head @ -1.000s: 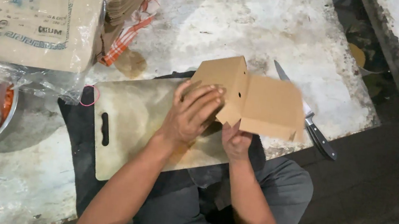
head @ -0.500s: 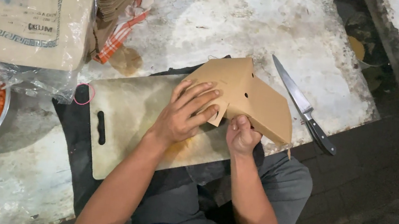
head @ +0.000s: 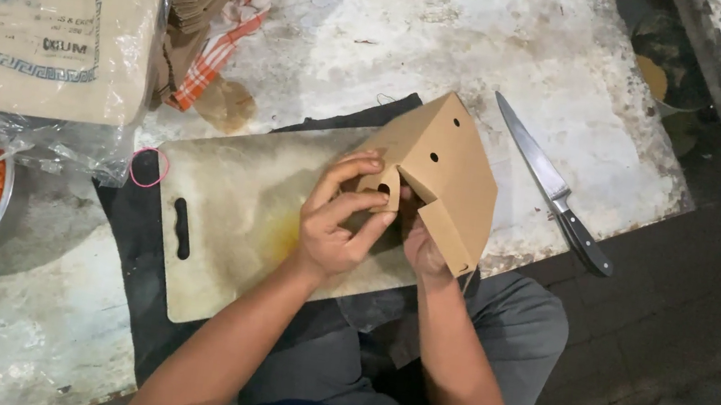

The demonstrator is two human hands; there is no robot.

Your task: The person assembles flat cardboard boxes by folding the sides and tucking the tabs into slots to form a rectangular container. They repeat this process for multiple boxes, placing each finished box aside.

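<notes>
- Cardboard box, brown and half folded, sits over the cutting board on the counter.
- Left hand grips its near flap; right hand is tucked underneath, holding it.
- It looks light, thin and easily creased; best held along folded edges.
- Knife lies at three o'clock.

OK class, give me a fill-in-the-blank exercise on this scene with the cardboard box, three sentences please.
1. Both hands, the left hand and the right hand, hold a brown cardboard ____.
2. The box is held above a pale cutting ____.
3. To the right of the box, on the worn table, lies a knife with a ____ handle.

Missing words: box; board; black
</notes>
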